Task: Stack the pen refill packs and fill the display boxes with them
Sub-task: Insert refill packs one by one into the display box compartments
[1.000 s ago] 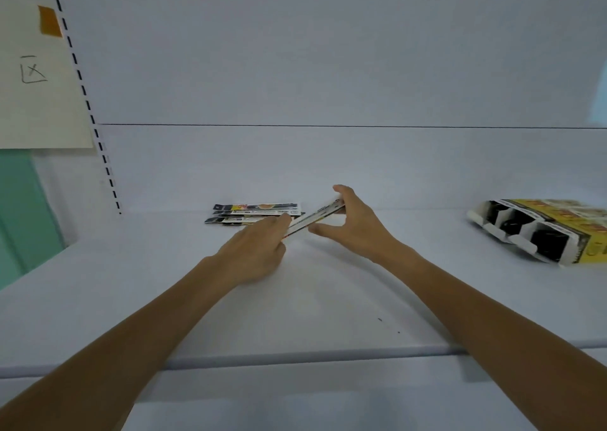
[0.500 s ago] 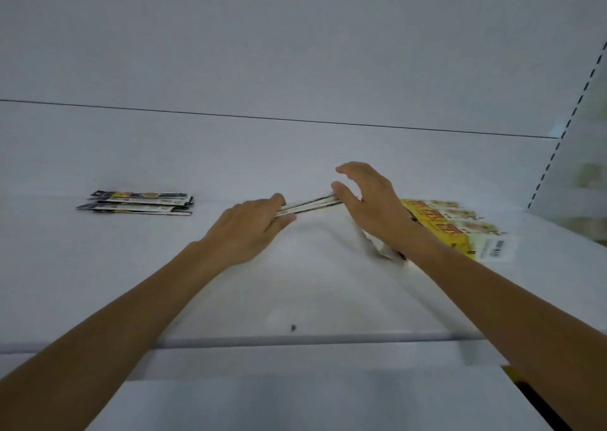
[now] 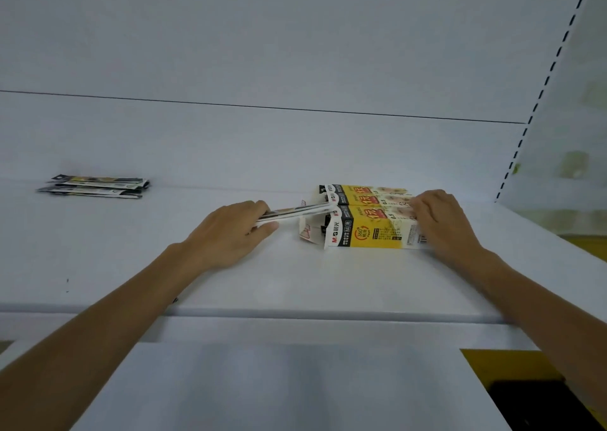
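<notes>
The left hand (image 3: 230, 233) pinched a thin bundle of flat, black-and-white printed pen refill packs (image 3: 292, 212) between thumb and fingers, gripping the bundle's near end. The far end reached the open mouth of the yellow-and-black cardboard display boxes (image 3: 371, 233), which lay on their sides at about three o'clock from that hand. The right hand (image 3: 440, 223) had its fingers curled over the boxes' closed end at the three o'clock side, apparently bracing them against the push. How many boxes lay side by side could not be told for certain.

A loose pile of the same flat refill packs (image 3: 95, 187) sat on the white shelf board (image 3: 295, 282) at about nine o'clock from the left hand, well apart from it.

The packs looked light, thin and somewhat springy, with glossy faces likely to slide over one another, so a firm pinch across the bundle's width near its trailing end seemed the safest hold. The boxes looked light too and liable to skid or crush; their white end flap (image 3: 308, 232) hung open below the mouth and might catch the bundle.

On the near box, "M&G", "360°", "0.5" and a large "1元" could be read, with a barcode beside the right hand. The smaller print was too fine to make out.
</notes>
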Tool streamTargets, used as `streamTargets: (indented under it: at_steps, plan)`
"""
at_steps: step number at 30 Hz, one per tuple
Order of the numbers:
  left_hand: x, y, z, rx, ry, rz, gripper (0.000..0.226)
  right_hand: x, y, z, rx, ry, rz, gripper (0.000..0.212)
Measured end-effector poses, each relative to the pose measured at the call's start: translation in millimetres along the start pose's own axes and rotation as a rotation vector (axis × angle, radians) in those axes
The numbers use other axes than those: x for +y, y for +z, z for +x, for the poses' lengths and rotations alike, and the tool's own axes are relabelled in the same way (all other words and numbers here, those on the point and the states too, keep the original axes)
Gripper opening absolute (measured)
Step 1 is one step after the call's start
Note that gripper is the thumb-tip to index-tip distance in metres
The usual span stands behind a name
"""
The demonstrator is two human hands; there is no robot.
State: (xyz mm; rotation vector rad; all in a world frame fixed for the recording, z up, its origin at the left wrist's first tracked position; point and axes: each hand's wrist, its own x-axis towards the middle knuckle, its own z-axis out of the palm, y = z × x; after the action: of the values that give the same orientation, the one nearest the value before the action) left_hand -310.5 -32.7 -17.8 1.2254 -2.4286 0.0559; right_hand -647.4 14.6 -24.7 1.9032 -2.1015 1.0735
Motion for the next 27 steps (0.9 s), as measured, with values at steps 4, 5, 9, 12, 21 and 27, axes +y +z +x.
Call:
streamTargets:
  at_steps: [4, 5, 9, 12, 21, 27]
  plan:
    - [-1, 4, -1, -0.015, -0.037, 0.024, 0.027, 5, 6, 2, 0.066, -0.043, 0.032, 0.026]
    - [-3, 3, -2, -0.015, -0.048, 0.026, 0.027, 7, 7, 3, 0.067, -0.043, 0.039, 0.025]
    - [-13, 0, -7, -0.042, -0.057, 0.117, 0.027, 10, 11, 7, 0.109, -0.074, 0.016, 0.034]
    - [-12, 2, -5, -0.057, -0.029, 0.148, 0.035, 6, 10, 4, 0.144, -0.125, -0.022, 0.035]
    - [-7, 14, 8, -0.105, -0.004, 0.081, 0.026, 9, 11, 7, 0.139, -0.149, -0.075, 0.033]
    - [-11, 16, 7, -0.152, -0.035, 0.085, 0.025, 11, 14, 7, 0.142, -0.195, -0.120, 0.035]
